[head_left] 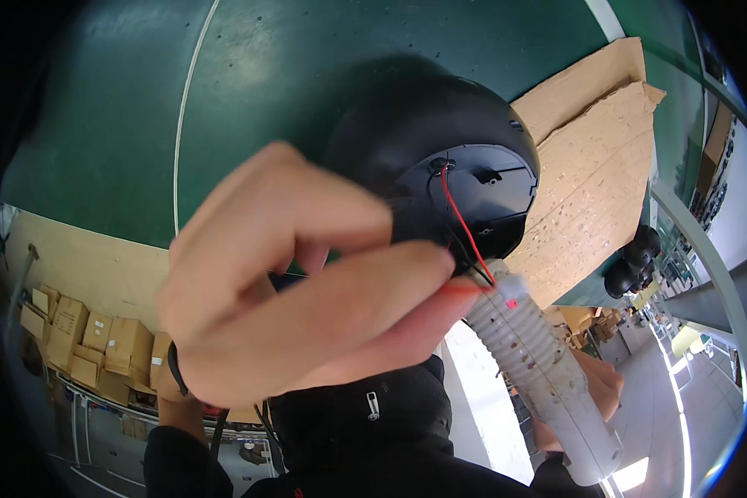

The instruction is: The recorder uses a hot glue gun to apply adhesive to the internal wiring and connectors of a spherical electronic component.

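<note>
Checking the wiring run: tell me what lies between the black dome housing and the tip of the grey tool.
In the head view, a red wire and black wire run from the black dome housing to the grey tool.

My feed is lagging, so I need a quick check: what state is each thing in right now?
Left hand: raised close to the camera, fingers pinched at the wires.
Right hand: low, gripping the grey tool.
Grey tool: tilted, tip up at the wires.
Red wire: runs loose from the housing to the tool tip.
Black housing: underside showing, held off the floor.
Cardboard: flat on the green floor.
</note>
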Tool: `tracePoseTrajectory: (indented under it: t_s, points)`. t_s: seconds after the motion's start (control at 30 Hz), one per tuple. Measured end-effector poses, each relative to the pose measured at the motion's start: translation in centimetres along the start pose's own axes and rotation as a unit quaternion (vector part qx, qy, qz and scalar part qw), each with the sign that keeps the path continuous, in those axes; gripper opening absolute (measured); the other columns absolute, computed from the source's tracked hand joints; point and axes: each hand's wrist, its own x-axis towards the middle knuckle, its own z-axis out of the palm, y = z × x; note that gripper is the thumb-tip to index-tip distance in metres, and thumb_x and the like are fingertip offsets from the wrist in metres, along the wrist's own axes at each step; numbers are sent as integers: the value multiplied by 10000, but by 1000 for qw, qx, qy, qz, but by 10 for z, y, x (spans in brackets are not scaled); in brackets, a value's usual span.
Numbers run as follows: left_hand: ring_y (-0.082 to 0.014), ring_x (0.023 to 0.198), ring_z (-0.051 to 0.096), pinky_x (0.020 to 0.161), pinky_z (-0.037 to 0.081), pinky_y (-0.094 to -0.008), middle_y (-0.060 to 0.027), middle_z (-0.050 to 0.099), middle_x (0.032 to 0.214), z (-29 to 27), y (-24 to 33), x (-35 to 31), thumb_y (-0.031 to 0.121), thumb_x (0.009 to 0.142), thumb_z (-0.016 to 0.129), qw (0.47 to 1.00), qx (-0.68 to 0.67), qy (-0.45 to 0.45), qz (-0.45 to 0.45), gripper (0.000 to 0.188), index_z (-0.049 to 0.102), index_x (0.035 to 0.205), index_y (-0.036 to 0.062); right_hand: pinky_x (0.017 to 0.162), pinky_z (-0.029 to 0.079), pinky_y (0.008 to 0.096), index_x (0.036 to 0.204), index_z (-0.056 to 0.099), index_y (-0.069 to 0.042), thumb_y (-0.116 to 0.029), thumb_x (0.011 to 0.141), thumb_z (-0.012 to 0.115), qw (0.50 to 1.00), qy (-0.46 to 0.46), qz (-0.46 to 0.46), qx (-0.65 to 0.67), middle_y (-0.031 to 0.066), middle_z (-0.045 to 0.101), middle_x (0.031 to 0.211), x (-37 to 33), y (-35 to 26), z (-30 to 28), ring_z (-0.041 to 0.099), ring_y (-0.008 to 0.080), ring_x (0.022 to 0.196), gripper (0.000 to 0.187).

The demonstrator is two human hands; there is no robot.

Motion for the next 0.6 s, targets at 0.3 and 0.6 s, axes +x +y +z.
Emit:
tracePoseTrajectory:
  t_s: [0.3, 0.6]
  points:
    - [-184, 641, 482, 494, 349, -277, -113, 712, 802, 28, -29, 28, -10, 690, 818, 965, 6, 86, 248, 238, 737, 913, -33, 597, 561, 279, 798, 684, 13, -74, 706, 784, 999, 35, 8, -20, 134, 731, 777, -4, -1, 11, 736, 221, 672, 161]
    - [-195, 650, 496, 493, 359, -285, -137, 708, 813, 7, -19, 29, -33, 710, 803, 992, -7, -51, 114, 245, 736, 946, -20, 624, 569, 280, 794, 690, 16, -64, 716, 790, 998, 2, 46, -36, 124, 734, 765, -6, -6, 5, 742, 222, 687, 150]
